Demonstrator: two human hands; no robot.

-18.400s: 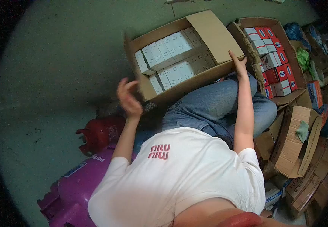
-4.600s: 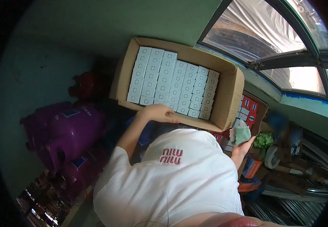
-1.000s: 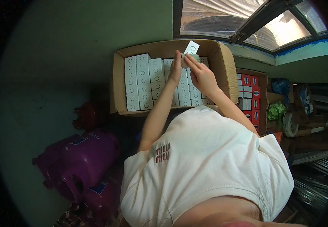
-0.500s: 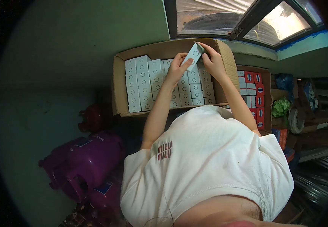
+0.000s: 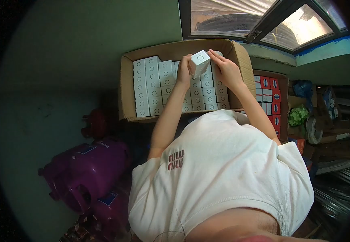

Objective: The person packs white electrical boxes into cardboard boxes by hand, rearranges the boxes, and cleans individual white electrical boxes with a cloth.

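A small white box (image 5: 199, 64) with a dashed ring on its end is raised over a large cardboard carton (image 5: 122, 86). My left hand (image 5: 184, 71) is closed around the left side of the box, its thumb hidden. On the other side, my right hand (image 5: 227, 71) has its fingers pressed together against the box's right edge; its thumb cannot be seen. Below both hands, the carton holds rows of similar white boxes (image 5: 141, 86), stacked in columns with the ring marks facing up towards me.
Right of the carton stands a second carton with red and white boxes (image 5: 276, 96). A green bag (image 5: 298, 115) and a blue bag (image 5: 303, 88) lie beyond it. Purple gas cylinders (image 5: 96, 165) are at lower left. A window (image 5: 239, 20) is behind the carton.
The white box has turned from a slant so its ringed end faces up, and shifted slightly left. My right fingers have moved from its upper end to its right side.
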